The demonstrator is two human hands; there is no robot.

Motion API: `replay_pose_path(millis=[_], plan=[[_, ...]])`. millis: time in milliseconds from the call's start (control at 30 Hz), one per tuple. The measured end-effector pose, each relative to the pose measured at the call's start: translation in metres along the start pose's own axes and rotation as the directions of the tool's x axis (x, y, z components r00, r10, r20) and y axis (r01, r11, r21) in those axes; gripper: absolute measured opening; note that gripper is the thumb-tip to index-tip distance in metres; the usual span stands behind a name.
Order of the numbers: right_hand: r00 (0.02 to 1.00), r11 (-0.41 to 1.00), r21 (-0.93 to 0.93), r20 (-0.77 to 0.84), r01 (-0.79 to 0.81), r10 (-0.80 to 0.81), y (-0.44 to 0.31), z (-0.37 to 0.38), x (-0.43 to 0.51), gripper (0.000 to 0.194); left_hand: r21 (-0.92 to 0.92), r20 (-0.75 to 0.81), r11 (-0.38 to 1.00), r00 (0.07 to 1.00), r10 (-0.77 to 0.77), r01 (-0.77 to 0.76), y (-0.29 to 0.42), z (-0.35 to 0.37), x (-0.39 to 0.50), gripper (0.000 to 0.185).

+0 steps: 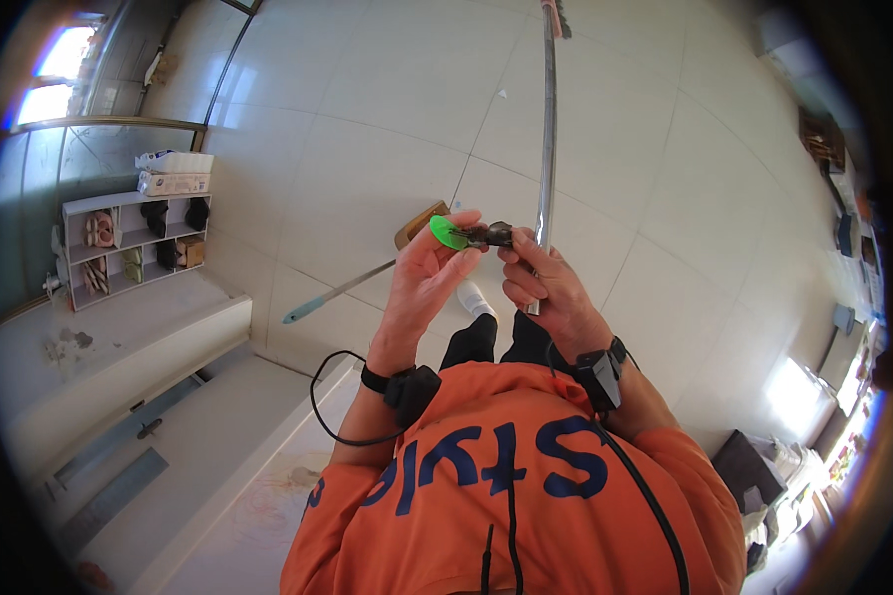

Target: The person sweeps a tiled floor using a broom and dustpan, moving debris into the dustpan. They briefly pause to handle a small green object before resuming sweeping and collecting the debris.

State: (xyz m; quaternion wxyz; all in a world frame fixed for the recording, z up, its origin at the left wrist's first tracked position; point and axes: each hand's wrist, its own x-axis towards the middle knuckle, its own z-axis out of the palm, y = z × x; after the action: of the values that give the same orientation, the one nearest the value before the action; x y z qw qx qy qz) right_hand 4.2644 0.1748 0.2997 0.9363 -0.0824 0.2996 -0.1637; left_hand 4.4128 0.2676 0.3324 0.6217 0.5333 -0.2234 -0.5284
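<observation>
Both hands meet in front of my body around a small dark piece point(499, 233) with a bright green disc point(444, 232) at its left end. My left hand point(423, 274) holds the green end between thumb and fingers. Thumb and fingertips of my right hand point(554, 286) pinch the dark end. Its lower fingers also wrap the end of a shiny metal pole point(548, 134). That pole runs away from me to a pink fitting with dark bristles point(563, 22), like a broom head. Fingers partly hide the small piece, so its exact kind is unclear.
Beyond my left hand, a brown pan point(420, 224), apparently a dustpan, lies on the tiled floor point(387, 163) with its blue-gripped handle point(305, 310). A shoe rack point(140, 199) bearing paper packs point(175, 172) stands left. Furniture lines the right side. Cables hang from both wrist devices.
</observation>
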Motion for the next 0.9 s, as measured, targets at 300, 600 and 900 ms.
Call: replay_pose_path(millis=[300,600,900], plan=[[1.000,0.994,-0.111,-0.011,0.014,-0.015,-0.011,0.011,-0.007,0.030,0.141,0.036,0.983,0.993,0.116,-0.120,-0.008,0.000,0.009,0.019],[1.000,0.989,-0.148,-0.029,-0.012,0.008,-0.022,0.008,-0.004,0.024,0.431,-0.006,0.898,0.995,0.100,-0.088,-0.003,0.001,0.009,0.025],[0.998,0.972,-0.231,-0.042,-0.048,0.040,-0.025,0.006,-0.001,0.021,0.363,-0.018,0.932,1.000,0.007,0.000,0.009,-0.002,-0.009,0.029]])
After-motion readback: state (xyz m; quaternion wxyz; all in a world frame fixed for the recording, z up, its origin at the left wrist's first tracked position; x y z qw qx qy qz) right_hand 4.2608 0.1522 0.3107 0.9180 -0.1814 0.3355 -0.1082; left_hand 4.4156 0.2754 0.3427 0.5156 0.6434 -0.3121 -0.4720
